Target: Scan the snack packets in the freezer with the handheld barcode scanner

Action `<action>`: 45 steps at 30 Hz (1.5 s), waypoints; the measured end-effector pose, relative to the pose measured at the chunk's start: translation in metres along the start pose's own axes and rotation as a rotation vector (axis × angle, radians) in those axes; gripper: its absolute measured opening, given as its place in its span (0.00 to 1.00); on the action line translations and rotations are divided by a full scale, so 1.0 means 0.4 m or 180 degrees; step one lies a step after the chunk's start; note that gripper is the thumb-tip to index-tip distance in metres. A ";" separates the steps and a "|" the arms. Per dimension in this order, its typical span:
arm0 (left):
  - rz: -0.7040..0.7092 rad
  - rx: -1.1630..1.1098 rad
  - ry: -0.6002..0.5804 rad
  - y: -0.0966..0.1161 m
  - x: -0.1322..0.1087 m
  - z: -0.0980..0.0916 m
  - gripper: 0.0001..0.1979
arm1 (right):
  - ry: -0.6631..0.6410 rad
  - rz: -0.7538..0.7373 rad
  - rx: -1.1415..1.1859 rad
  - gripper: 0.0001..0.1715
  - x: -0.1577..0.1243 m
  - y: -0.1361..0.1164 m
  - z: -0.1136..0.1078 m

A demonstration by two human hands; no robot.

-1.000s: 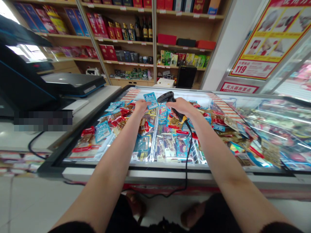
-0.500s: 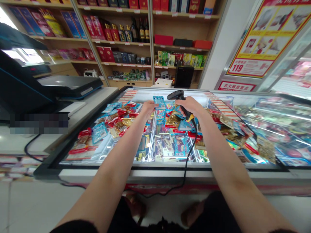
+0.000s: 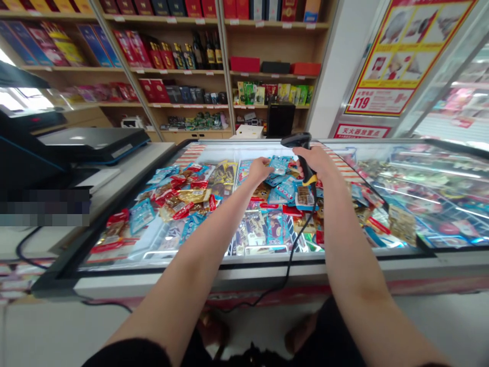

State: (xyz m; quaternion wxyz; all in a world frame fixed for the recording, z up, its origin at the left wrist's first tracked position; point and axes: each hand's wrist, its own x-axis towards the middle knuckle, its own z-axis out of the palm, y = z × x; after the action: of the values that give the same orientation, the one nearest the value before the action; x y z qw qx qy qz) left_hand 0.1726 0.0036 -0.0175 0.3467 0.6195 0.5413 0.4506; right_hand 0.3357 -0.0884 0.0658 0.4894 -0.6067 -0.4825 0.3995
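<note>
Over the glass-topped chest, my left hand (image 3: 260,169) is closed at the left edge of a light-blue snack packet (image 3: 280,164). Its fingertips partly hide behind the hand. Wrapped around the grip of a black and yellow barcode scanner (image 3: 297,139) is my right hand (image 3: 315,160), just right of the packet. The scanner's head points left, above the packet, and its black cable (image 3: 293,255) hangs down over the front edge. Below both hands lie more blue packets (image 3: 284,188), and red and gold packets (image 3: 183,196) are heaped to the left.
The chest's pale front rim (image 3: 153,285) runs across before me. On the left counter stand a flat-topped scale (image 3: 91,140) and dark equipment. Shelves with boxes and bottles (image 3: 208,51) line the back. A red and yellow poster (image 3: 408,56) hangs at right.
My left hand has moved right with a blue packet, relative to the chest. My right hand and the scanner have also shifted right and slightly up. The camera view has turned a little.
</note>
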 end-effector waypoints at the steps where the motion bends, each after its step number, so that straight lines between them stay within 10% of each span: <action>1: 0.0126 0.0312 0.0028 0.001 -0.004 -0.001 0.18 | -0.0011 0.0009 -0.0037 0.13 0.002 0.003 0.001; 12: 0.0731 0.1840 -0.0086 -0.015 -0.058 -0.128 0.20 | -0.0249 0.0049 -0.0119 0.13 0.000 0.008 0.053; 26: 0.0204 0.3560 -0.0508 -0.164 -0.378 -0.523 0.57 | -0.0931 0.0105 -0.0283 0.20 -0.051 -0.005 0.167; 33: -0.0021 0.3470 -0.0182 -0.242 -0.313 -0.483 0.51 | -0.1013 0.0127 -0.0358 0.21 -0.056 -0.003 0.183; 45: -0.0393 0.3165 0.0486 -0.197 -0.106 -0.384 0.50 | -0.1137 0.0147 -0.0358 0.21 -0.062 0.013 0.198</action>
State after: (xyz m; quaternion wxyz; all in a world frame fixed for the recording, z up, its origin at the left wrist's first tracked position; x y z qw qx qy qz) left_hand 0.0005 -0.0332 -0.0434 -0.0048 0.6418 0.7498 0.1609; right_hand 0.2555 -0.0964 0.0453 0.3520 -0.5634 -0.5692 0.4844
